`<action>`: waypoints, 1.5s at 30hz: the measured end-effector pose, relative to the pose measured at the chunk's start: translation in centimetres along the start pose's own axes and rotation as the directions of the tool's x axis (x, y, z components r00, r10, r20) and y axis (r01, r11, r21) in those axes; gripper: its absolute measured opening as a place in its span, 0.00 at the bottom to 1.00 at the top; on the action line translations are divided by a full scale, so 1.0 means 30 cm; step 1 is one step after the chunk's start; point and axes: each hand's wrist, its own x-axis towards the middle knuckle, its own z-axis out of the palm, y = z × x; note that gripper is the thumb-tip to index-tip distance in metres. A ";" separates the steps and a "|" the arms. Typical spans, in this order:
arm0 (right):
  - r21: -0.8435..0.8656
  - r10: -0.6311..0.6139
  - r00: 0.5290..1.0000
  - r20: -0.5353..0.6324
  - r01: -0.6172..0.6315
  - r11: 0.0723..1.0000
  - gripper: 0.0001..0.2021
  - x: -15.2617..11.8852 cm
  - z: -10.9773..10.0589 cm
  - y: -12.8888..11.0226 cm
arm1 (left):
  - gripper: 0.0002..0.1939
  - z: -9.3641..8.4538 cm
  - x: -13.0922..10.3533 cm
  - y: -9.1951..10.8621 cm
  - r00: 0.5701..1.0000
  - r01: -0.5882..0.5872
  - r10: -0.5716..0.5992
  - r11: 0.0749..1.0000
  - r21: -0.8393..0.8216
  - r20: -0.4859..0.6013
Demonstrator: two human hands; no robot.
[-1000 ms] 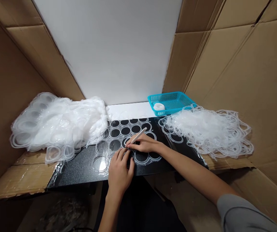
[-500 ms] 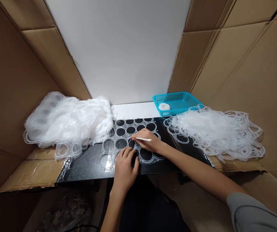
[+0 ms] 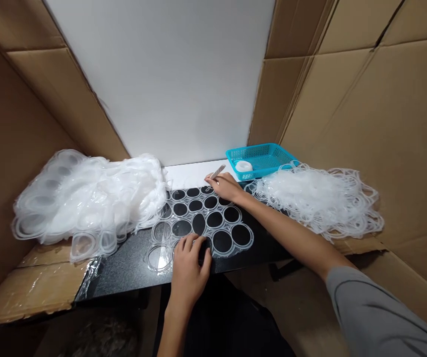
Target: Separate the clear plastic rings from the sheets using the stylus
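A clear plastic sheet of joined rings [image 3: 215,219] lies over the dark speckled tabletop [image 3: 124,275]. My left hand [image 3: 190,265] rests palm down on the sheet's near edge, fingers slightly spread and holding nothing. At the far edge of the sheet, my right hand [image 3: 227,187] grips a slim whitish stick-like tool [image 3: 217,171] between thumb and fingers. The tool's upper end points up and to the right; its working tip is hidden or too small to make out. A small loose clear strip [image 3: 209,189] shows just below the right fingertips.
On the left is a big heap of clear ringed sheets [image 3: 97,191]. Another tangled heap of clear ring frames [image 3: 313,198] lies on the right. Behind it stands a blue basket [image 3: 261,171] holding a white roll-like ring [image 3: 243,166]. Cardboard walls [image 3: 365,124] enclose both sides.
My right hand has moved with the tool from the middle of the sheet to its far edge, and the tool now stands steeper. The left hand stays on the near edge.
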 end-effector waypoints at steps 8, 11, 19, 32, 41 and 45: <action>0.385 -0.117 0.950 0.288 -0.003 0.923 0.10 -0.286 -0.017 0.004 | 0.12 0.023 0.052 0.062 0.994 -0.107 0.108 0.994 0.030 -0.034; 0.470 -0.043 0.967 0.249 -0.082 0.879 0.12 -0.321 0.011 0.006 | 0.12 0.064 0.064 0.086 0.995 -0.098 0.098 0.995 -0.032 0.024; 0.487 -0.058 0.966 0.252 -0.075 0.870 0.13 -0.324 0.012 0.006 | 0.14 0.090 0.053 0.099 0.996 -0.049 0.048 0.999 0.012 0.075; 0.283 -0.385 0.905 0.181 0.327 0.902 0.12 -0.362 0.002 -0.005 | 0.16 0.090 0.079 0.139 0.988 -0.002 -0.011 0.996 0.086 0.153; 0.065 -0.374 0.916 0.145 0.369 0.927 0.11 -0.345 0.022 0.017 | 0.11 0.078 0.081 0.120 0.988 0.018 -0.012 0.999 -0.034 0.152; 0.305 -0.170 0.974 0.152 0.117 0.945 0.13 -0.313 -0.009 -0.011 | 0.09 0.073 0.071 0.120 0.994 0.028 -0.021 0.998 -0.065 0.108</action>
